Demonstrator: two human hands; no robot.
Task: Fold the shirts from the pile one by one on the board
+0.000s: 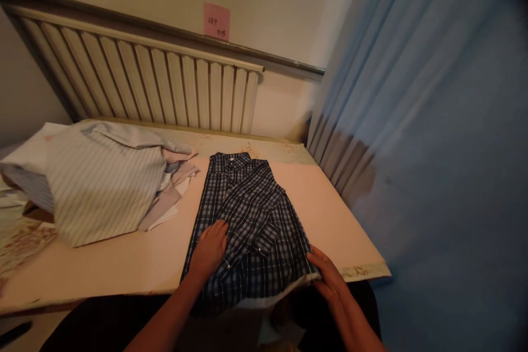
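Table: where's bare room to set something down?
Bare: tabletop right of the plaid shirt, towards the blue curtain; also a strip between shirt and garment pile. Crowded: beneath the pile, and the shirt's near end, with left hand on it and right hand at its edge.

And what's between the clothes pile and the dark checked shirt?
In the head view, just a strip of pinkish tabletop lies between the clothes pile and the checked shirt.

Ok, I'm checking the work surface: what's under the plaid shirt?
Pink tabletop shows on both sides of the plaid shirt, so it likely continues beneath. The shirt's bottom overhangs the front edge. Anything under its middle is covered and can't be seen.
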